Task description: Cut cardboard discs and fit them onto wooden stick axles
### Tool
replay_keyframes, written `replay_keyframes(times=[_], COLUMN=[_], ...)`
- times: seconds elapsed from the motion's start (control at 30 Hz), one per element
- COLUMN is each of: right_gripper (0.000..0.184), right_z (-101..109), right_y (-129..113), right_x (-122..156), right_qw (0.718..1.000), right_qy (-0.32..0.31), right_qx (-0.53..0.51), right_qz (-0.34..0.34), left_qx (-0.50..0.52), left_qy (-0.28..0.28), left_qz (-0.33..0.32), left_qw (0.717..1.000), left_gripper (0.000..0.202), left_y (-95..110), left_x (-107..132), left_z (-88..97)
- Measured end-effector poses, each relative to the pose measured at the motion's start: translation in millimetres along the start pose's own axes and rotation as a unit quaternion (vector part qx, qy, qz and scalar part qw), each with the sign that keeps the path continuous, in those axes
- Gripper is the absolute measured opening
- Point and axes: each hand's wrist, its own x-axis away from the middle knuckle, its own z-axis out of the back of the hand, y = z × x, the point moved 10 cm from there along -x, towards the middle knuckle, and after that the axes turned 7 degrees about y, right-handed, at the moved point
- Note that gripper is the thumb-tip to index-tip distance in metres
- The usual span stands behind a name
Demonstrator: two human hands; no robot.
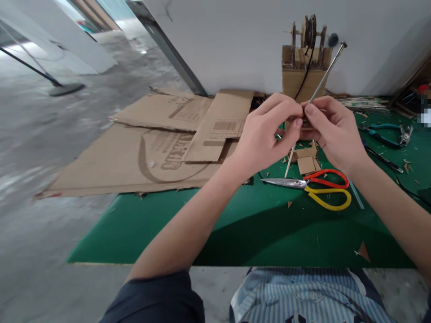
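My left hand (269, 132) and my right hand (332, 128) are raised together over the green mat (235, 229), fingertips pinched against each other. A long thin metal rod (326, 74) runs slanting between them, its knobbed top end up by the wall and its pale lower end poking out below the hands. Both hands are closed around the rod's middle, where a small piece I cannot make out is hidden by the fingers. Just below the hands lie scissors (319, 186) with one red and one yellow handle, blades pointing left.
Flattened cardboard sheets (161, 143) cover the mat's left part and the floor. A cardboard model with wheels and a black cord (305, 63) stands against the wall. Small cardboard scraps (306, 159) lie under the hands. Teal-handled pliers (387, 132) and wooden sticks (367, 103) lie at right.
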Motion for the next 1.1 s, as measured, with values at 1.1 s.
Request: replay_keyframes(times=[1.1], right_gripper=[0.042], right_z=[8], right_y=[9], right_x=[-1], right_qw=[0.999], right_qy=[0.036], right_qx=[0.022], right_qz=[0.004], left_qx=[0.003], left_qy=[0.009], left_qz=[0.006], left_qw=[1.000], left_gripper=[0.019], left_y=[-25], left_x=[10], left_z=[-6.4])
